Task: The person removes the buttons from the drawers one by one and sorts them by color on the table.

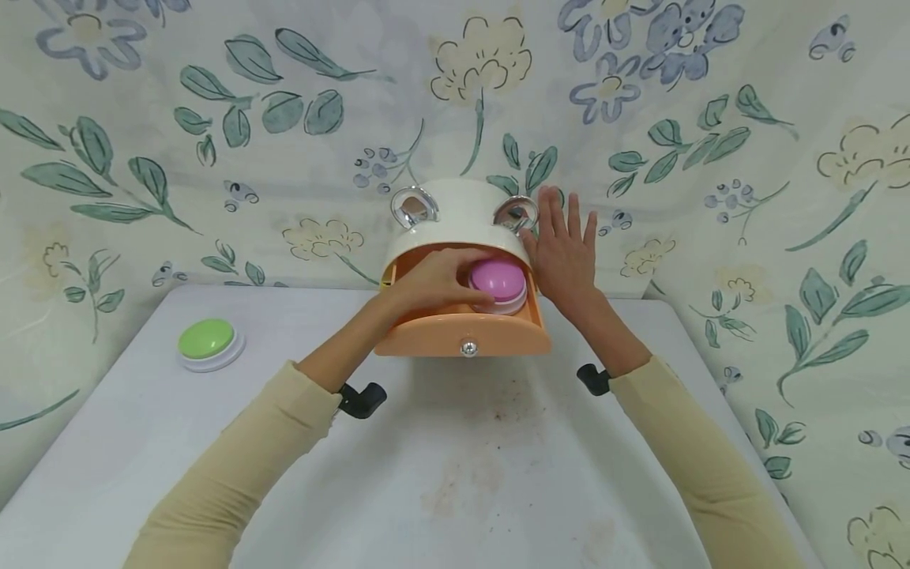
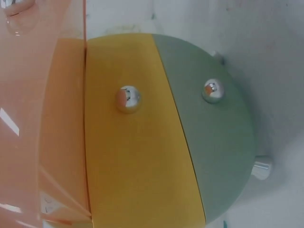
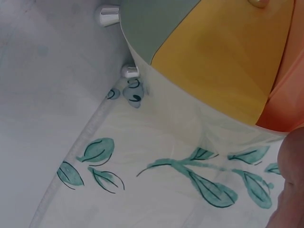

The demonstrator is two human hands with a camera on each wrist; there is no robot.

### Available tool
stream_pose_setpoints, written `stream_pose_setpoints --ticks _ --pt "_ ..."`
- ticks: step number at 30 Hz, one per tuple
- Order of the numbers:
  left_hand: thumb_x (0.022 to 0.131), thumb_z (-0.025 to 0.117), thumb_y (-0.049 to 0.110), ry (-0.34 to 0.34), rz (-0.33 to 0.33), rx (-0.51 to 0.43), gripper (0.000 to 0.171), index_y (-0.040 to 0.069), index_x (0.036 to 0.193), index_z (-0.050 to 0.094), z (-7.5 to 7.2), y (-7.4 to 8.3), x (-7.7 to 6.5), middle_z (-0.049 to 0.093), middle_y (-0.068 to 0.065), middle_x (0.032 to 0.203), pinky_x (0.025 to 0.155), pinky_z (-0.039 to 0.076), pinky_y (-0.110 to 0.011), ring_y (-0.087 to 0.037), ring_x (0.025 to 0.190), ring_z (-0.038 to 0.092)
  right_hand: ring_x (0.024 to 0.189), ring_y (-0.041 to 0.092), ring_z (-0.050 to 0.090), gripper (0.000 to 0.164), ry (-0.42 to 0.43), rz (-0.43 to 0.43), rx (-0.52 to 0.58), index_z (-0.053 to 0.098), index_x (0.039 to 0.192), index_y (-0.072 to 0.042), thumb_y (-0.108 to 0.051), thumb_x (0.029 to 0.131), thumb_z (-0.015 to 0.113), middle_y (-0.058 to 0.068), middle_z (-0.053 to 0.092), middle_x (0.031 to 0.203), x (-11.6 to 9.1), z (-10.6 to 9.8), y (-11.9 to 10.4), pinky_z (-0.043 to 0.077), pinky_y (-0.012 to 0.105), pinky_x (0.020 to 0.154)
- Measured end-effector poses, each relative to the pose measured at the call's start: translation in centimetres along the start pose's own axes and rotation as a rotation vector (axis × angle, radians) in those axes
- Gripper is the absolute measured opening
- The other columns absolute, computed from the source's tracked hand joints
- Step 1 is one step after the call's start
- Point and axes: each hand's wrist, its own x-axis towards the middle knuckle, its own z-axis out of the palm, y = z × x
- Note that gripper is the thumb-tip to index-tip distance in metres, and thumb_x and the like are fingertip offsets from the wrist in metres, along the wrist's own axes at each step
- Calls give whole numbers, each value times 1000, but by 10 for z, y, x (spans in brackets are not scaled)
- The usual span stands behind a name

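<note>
At the near edge of the white table, two beige sleeves reach in from left and right, and there's a small black device at each wrist. A little farther in, we have reddish-brown smudges and dark specks scattered over the tabletop, right of the middle.

Over on the left, a green button on a white base sits by itself, well apart from both hands. And in the middle, here's the orange drawer, standing out toward the person, a round silver knob on its front. Below it, seen from the wrists, the yellow panel and the green panel sit flush side by side, each with its own knob, and silver feet poke out past the green one.

Inside that orange drawer, toward the right, is the pink button on its white base, and the left hand has it clamped from the left, thumb on the near side, fingers on the far side. The right hand is up against the cabinet's right side, its fingers straight and pointing away, slightly apart.

Farther back, the rounded cream cabinet carries two shiny silver rings, left and right. Behind everything, a cloth rises, printed with blue and yellow flowers and green leaves.
</note>
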Motion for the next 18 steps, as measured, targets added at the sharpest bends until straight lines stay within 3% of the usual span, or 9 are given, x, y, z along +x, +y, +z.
stream_pose_setpoints --ticks 11,18 --pt "86 79 34 -25 35 -5 67 23 147 52 -3 7 -8 60 1 134 97 51 -37 -18 117 56 150 38 3 69 -9 2 10 6 160 -5 -37 107 38 13 8 166 0 0 -1 -2 58 119" --pt "87 79 30 -5 113 -35 66 17 146 52 -10 17 -19 57 1 139 101 49 -35 -16 124 53 151 37 2 68 -17 10 21 5 160 -6 -37 108 36 12 7 166 1 0 0 -6 56 118"
